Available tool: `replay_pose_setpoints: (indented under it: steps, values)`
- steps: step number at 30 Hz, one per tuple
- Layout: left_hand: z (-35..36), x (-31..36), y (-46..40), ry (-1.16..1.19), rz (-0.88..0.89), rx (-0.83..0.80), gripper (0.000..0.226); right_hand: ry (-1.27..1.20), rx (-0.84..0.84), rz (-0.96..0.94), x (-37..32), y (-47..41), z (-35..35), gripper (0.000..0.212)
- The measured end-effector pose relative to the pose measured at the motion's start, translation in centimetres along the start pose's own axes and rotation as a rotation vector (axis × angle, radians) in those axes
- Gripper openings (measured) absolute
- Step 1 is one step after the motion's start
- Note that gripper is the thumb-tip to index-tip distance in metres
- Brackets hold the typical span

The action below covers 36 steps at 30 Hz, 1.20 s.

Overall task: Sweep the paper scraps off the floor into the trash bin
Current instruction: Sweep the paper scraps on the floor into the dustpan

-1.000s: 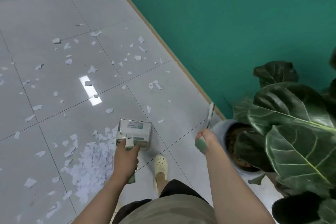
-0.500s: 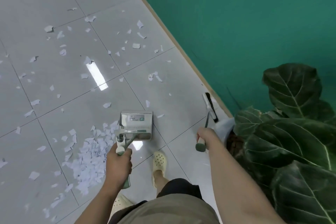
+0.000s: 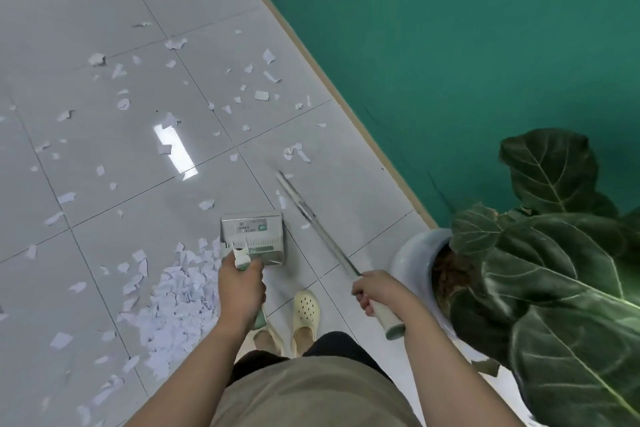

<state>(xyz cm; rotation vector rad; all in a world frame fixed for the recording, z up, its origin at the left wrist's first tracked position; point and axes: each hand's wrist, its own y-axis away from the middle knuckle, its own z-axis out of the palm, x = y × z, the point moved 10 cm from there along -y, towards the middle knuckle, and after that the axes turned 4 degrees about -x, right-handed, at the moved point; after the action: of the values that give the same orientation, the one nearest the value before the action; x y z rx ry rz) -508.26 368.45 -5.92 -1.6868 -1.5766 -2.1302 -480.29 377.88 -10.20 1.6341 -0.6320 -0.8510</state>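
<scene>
Head view | right hand (image 3: 375, 291) grasping broom (image 3: 318, 229), now swung out over scraps (image 3: 296, 152) | left hand (image 3: 240, 282) grips dustpan (image 3: 252, 236) | sweep starting

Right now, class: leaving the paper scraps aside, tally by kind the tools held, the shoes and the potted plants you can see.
Dustpan: 1
Broom: 1
Shoes: 2
Potted plant: 1
Total: 5

Open grey tiled floor (image 3: 86, 3) stretches ahead and to the left, littered only with flat white paper scraps (image 3: 180, 291). To the right the teal wall (image 3: 450, 45) closes the way along its wooden skirting. A large dark-leaved plant in a pale round pot (image 3: 412, 253) crowds the near right corner, just beside the right forearm.
</scene>
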Motion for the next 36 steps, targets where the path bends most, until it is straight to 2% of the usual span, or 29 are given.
replay_pose_setpoints:
  steps: [3,8,12,15,18,21,24,27,32,36]
  values:
    - [-1.5,1.4,-0.3,0.038,0.021,0.023,0.025,-0.061,-0.036,0.012,-0.6,1.3,2.2,0.008]
    - [-4.5,1.3,-1.2,0.092,-0.002,0.047,0.014,-0.236,0.020,0.029,-1.8,1.9,2.7,0.012]
    - [-7.7,1.3,-1.0,0.137,0.000,0.048,0.022,-0.354,0.035,0.034,-3.3,-0.2,3.5,0.016]
    - [-10.6,1.5,-0.4,0.188,-0.001,0.073,0.025,-0.260,0.035,0.035,-4.6,-2.4,6.0,0.014]
    - [-13.6,2.0,0.3,0.220,0.013,0.120,0.029,-0.027,-0.022,0.062,-5.8,-3.0,11.1,0.007]
    - [-16.2,2.2,0.8,0.264,0.006,0.175,0.021,0.190,-0.107,0.087,-6.7,-2.3,17.1,0.016]
    - [-17.8,2.4,1.0,0.302,0.002,0.230,0.017,0.118,-0.202,0.128,-7.9,-1.6,21.0,0.018]
    - [-18.3,3.0,0.6,0.332,0.003,0.260,0.016,0.004,-0.235,0.124,-11.0,-1.4,21.1,0.028]
    - [-16.9,4.5,-1.1,0.375,0.001,0.310,0.012,-0.139,-0.279,0.111,-16.6,-0.4,17.8,0.027]
    - [-13.9,6.7,-3.3,0.353,0.011,0.337,0.015,-0.106,-0.186,0.018,-21.9,-0.9,13.6,0.029]
